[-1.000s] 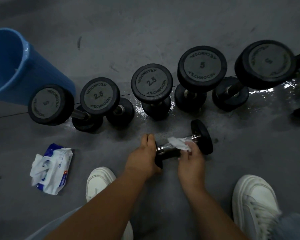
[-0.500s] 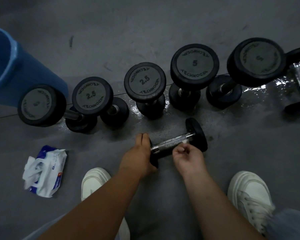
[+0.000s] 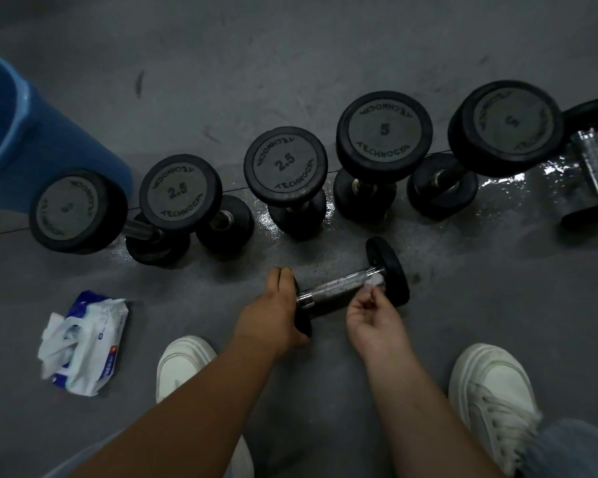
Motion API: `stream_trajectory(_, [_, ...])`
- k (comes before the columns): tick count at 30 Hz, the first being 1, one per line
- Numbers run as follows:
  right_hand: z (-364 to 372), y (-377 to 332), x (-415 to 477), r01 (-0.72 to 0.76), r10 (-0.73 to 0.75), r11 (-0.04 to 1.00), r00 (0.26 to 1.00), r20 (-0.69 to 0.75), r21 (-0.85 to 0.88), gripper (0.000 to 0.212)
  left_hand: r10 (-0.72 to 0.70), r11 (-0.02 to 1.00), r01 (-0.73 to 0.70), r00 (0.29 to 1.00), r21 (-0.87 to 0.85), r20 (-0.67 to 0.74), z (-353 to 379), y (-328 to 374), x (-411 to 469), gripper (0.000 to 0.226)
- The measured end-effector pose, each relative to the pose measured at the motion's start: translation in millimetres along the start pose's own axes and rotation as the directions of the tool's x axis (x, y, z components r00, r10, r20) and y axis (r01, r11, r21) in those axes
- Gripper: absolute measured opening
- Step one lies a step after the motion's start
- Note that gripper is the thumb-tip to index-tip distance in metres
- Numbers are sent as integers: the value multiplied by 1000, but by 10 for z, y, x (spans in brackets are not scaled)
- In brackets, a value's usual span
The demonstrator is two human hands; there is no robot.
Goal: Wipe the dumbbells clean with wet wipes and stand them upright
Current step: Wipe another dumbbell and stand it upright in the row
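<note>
A small black dumbbell with a knurled chrome handle lies on its side on the grey floor in front of me. My left hand grips its near-left head. My right hand pinches a crumpled white wet wipe against the right end of the handle, beside the far head. Behind it, several black dumbbells stand upright in a row, among them two marked 2.5 and one marked 5.
A blue bucket stands at the far left. A wet-wipe pack lies on the floor to my left. Another dumbbell lies on its side at the right edge. The floor around the row is wet. My white shoes flank my arms.
My right hand slid the wipe along the handle from its middle toward the right end. The left hand kept hold of the near head.
</note>
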State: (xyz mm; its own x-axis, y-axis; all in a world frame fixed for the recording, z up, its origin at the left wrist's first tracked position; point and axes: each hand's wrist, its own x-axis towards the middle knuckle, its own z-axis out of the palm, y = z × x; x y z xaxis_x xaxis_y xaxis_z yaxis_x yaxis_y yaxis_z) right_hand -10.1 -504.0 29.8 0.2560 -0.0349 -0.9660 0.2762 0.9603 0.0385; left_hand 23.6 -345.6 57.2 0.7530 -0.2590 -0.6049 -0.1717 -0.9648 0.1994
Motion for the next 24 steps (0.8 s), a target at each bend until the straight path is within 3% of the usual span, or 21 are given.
stream_trajectory(2, [34, 33, 12, 22, -22, 999, 1000, -19, -27, 17, -1, 1000, 1, 1000, -3, -4, 3, -4, 12, 112])
stream_trajectory(6, [87, 49, -65, 111, -94, 973, 992, 88, -205, 6, 6, 1000, -6, 1000, -8, -12, 29, -7, 1, 110])
stream_trajectory(9, [203, 100, -49, 154, -142, 973, 987, 81, -171, 8, 6, 1000, -6, 1000, 5, -25, 34, 5, -18, 107])
stream_trajectory(12, [80, 163, -7, 92, -92, 990, 996, 5, -108, 17, 13, 1000, -12, 999, 21, -37, 20, -3, -9, 105])
stream_trajectory(17, [116, 51, -62, 106, -94, 981, 992, 80, -161, 12, 9, 1000, -9, 1000, 1, -8, 22, -15, 3, 108])
stream_trajectory(24, [55, 107, -87, 129, -140, 971, 989, -41, -202, 14, 10, 1000, -10, 1000, -5, 1, 19, -16, 9, 109])
